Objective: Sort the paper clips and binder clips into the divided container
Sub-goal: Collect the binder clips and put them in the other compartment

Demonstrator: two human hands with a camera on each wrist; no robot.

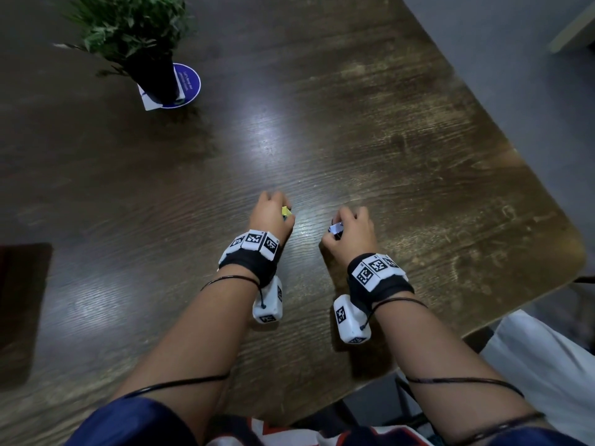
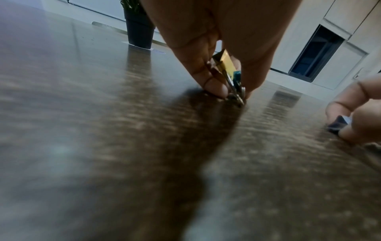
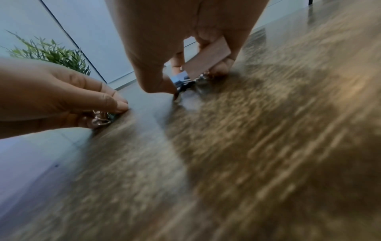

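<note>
Although the wooden table [image 1: 370, 130] fills most of the head view, the divided container cannot be seen in any picture, and no loose paper clips can be made out either. At the far left a potted plant [image 1: 141, 37] stands on a blue round mat [image 1: 190, 83]; a dark flat thing at the left edge is cut off and I cannot tell what it is. Both wrist views are blurred on the near part of the table.

The left hand [image 1: 272, 217] is low on the table, its fingertips together and touching the surface. It pinches a yellow binder clip [image 2: 224, 62] between thumb and fingers; a small teal part shows below the yellow body, and the silver wire handles point down to the table, just beyond the fingertips.

The right hand [image 1: 352, 233] is just beside it, apart, fingers curled. It pinches a binder clip [image 3: 207, 57] whose colour is hard to tell: pinkish in the right wrist view, blue-white in the head view. Its flat body lies between thumb and fingers, the metal handles touching the table below.
</note>
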